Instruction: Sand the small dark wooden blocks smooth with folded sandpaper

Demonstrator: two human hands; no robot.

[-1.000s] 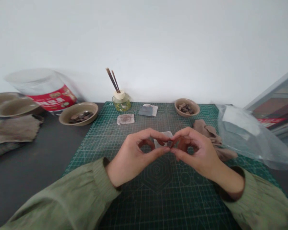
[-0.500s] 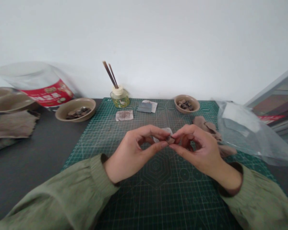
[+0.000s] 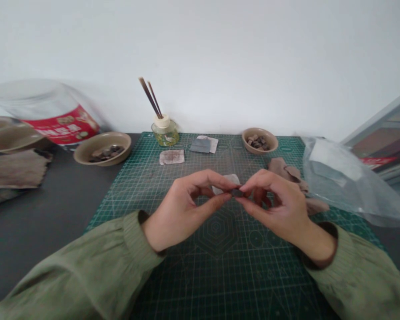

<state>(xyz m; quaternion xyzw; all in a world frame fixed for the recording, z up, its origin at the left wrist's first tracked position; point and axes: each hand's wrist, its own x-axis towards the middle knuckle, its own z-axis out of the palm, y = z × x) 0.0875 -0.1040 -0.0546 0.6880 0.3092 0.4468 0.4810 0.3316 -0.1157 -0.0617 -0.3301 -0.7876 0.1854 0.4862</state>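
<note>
Between the fingertips of both hands is a small dark stone-like piece (image 3: 237, 193), held above the green cutting mat (image 3: 216, 275). My left hand (image 3: 190, 209) pinches its left side with thumb and fingers. On its right side, my right hand (image 3: 275, 204) grips it the same way. Just behind the fingertips a whitish pad (image 3: 231, 179) lies on the mat, partly hidden by the hands. A crumpled brown cloth (image 3: 288, 173) rests beyond my right hand.
Bowls of small pieces stand at the back right (image 3: 260, 149) and left (image 3: 83, 155). A reed diffuser (image 3: 166, 133), a stained pad (image 3: 172, 157) and grey sheets (image 3: 201, 145) sit along the back. Right is a plastic bag (image 3: 350, 191); left, a large jar (image 3: 60, 124).
The small piece has turned between my fingers and now shows a darker, flatter side. Both hands stay nearly in place, and the view has shifted slightly.
</note>
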